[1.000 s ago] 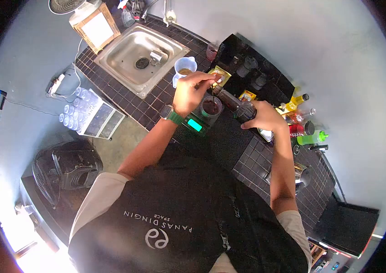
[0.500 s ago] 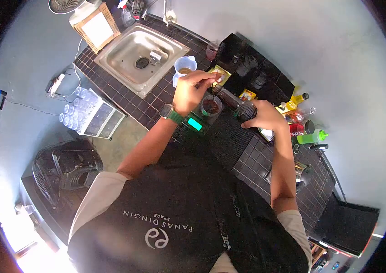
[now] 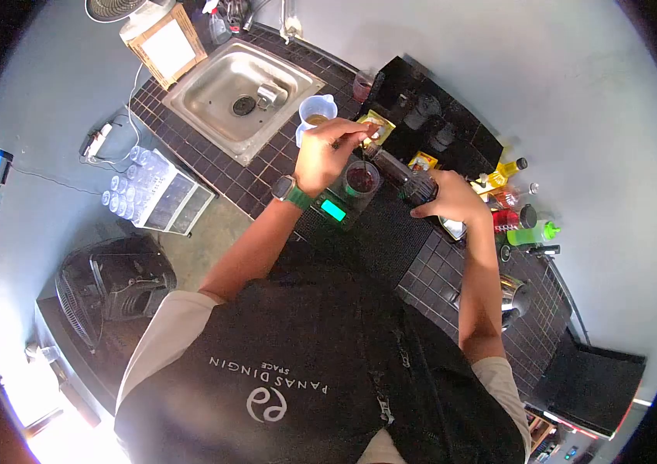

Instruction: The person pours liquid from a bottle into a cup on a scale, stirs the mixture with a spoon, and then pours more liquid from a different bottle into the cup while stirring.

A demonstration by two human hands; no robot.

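Note:
My right hand is wrapped round a dark bottle, tilted so that its neck points over a clear glass. A thin dark streak runs from near the bottle's mouth down into the glass, which has dark red contents. The glass stands on a digital scale with a lit green display. My left hand, with a watch on its wrist, is closed in a pinch close to the bottle's mouth; I cannot tell what its fingertips hold. Behind that hand is a translucent jug with brown liquid.
A steel sink is set in the black-tiled counter at left, with a metal cup in it. Yellow sachets lie by a black rack. Several bottles line the right wall. A black mat lies before the scale.
The dark contents of the glass look darker and more even across the surface. Both hands and the tilted bottle keep almost the same place.

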